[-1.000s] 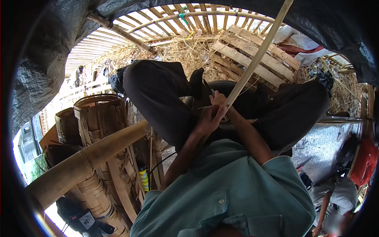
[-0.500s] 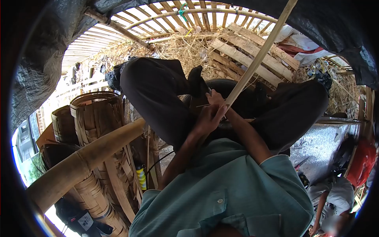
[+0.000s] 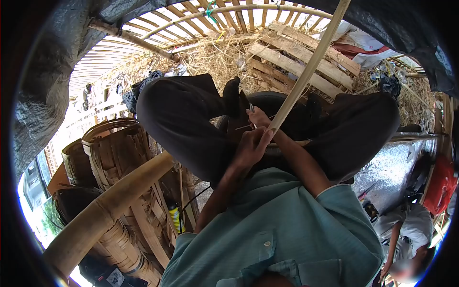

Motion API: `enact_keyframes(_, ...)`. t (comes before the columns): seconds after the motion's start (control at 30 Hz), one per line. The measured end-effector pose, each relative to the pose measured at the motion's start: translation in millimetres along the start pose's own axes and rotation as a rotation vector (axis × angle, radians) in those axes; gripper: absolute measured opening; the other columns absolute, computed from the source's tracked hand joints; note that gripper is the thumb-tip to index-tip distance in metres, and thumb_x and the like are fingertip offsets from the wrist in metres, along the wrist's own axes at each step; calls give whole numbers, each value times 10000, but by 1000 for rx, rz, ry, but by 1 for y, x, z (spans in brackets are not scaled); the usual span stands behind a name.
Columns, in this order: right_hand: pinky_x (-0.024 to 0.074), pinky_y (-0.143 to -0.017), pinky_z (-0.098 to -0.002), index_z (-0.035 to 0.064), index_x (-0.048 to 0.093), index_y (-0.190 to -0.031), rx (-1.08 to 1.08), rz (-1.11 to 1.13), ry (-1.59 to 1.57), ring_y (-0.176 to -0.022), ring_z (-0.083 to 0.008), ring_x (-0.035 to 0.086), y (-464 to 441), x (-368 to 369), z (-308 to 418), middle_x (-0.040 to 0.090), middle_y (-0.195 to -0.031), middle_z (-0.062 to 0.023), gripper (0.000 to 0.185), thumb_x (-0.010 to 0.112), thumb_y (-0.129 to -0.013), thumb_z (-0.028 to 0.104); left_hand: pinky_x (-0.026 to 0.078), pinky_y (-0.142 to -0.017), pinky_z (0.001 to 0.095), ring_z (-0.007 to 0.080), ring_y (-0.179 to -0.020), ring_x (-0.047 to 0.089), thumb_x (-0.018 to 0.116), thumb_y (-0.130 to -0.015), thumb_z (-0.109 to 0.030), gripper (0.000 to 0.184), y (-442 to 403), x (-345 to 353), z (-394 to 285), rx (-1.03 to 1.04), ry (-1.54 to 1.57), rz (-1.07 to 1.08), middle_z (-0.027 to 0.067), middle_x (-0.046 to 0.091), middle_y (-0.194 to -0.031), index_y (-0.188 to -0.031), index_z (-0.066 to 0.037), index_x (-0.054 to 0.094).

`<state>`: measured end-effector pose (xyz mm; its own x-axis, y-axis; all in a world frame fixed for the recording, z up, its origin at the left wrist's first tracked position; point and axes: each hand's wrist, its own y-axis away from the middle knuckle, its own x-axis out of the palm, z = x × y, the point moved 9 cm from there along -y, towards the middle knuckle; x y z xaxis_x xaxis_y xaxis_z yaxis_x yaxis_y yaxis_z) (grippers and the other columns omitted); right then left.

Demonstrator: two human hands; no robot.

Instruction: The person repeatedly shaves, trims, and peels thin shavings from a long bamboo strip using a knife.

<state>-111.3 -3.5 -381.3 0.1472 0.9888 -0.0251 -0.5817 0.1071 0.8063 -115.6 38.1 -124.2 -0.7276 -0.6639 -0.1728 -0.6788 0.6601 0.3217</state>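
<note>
A long, pale bamboo strip (image 3: 313,62) rises steeply from my hands to the top of the head view. Around its lower end my left hand (image 3: 253,146) is closed, thumb along the strip. Just beyond it, my right hand (image 3: 258,117) is a closed fist, its forearm passing under the strip. A small, shiny metal piece that looks like part of a knife (image 3: 252,108) sticks out of that fist. A thin sliver (image 3: 243,127) juts out to the left between the hands. Both hands are between my bent knees, and the strip's near end is mostly hidden.
A thick bamboo pole (image 3: 107,205) slants at my left, beside tall woven bamboo baskets (image 3: 112,143). Wooden slats (image 3: 306,67) lie on straw ahead, before a slatted bamboo fence (image 3: 248,19). Another person (image 3: 406,234) sits at lower right, near a red item (image 3: 440,189).
The view has shifted slightly. The right hand has turned a little, and the metal piece shows more clearly above it. The left hand keeps its hold on the bamboo strip.
</note>
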Motion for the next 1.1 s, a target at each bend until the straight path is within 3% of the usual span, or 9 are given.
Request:
enact_keyframes(0.13,426,-441,-317,12,428,-1017,29,48,134,-504,-141,500,-10,11,-14,509,-700,-66,288,469,-946,288,324,-489,271,69,-549,416,462,-956,-318,389,0,0,-4,-28,12,5,-1,465,-566,-757,-5,578)
enact_keyframes(0.33,464,-477,-339,-19,432,-1074,59,62,197,-545,-178,567,10,5,3,565,-755,-119,341,468,-943,294,326,-496,270,69,-559,410,466,-953,-313,374,0,2,-1,-31,43,10,-2,468,-573,-803,3,597)
enact_keyframes(0.43,517,-582,-406,-42,436,-1090,-74,-23,507,-671,-301,646,5,1,11,615,-844,-210,379,457,-941,306,328,-499,268,66,-564,411,473,-951,-307,366,-1,2,0,-34,59,23,-5,467,-579,-807,6,595)
enact_keyframes(0.53,520,-708,-464,-59,436,-1107,-157,-94,675,-820,-422,631,21,-5,29,613,-929,-290,400,453,-932,301,330,-501,267,60,-571,410,490,-945,-280,339,0,0,-5,-44,32,11,-9,466,-589,-780,3,574)
enact_keyframes(0.67,490,-821,-474,-69,474,-1083,-272,-148,718,-934,-449,603,38,-20,50,607,-916,-338,423,520,-883,301,333,-508,259,52,-582,411,514,-938,-233,310,3,-6,-3,-77,17,-46,-14,455,-601,-724,-10,530)
enact_keyframes(0.8,490,-799,-465,-61,510,-1045,-159,-291,520,-942,-423,610,21,-63,41,616,-933,-309,421,537,-881,325,331,-524,238,38,-607,408,517,-941,-217,287,8,-19,-15,6,7,-203,-27,437,-611,-733,-19,515)
enact_keyframes(0.9,528,-553,-375,-16,505,-1016,-219,-359,133,-578,-249,627,9,-107,38,596,-696,-147,415,549,-876,373,332,-537,228,36,-621,400,536,-932,-185,214,17,-27,-12,-21,60,-265,-22,449,-625,-792,-24,521)
enact_keyframes(0.97,512,-506,-336,0,511,-987,-267,-399,-246,-545,-195,596,-42,-146,2,571,-667,-116,395,520,-895,384,365,-547,228,52,-629,471,564,-911,-148,157,27,-30,-23,-65,57,-226,5,503,-654,-829,-21,523)
enact_keyframes(1.1,490,-463,-324,28,510,-925,-414,-803,-389,-500,-179,556,21,-226,38,546,-667,-92,406,448,-933,429,461,-594,249,131,-701,622,622,-858,-78,120,54,-41,-55,45,-128,-255,76,603,-750,-869,-4,527)
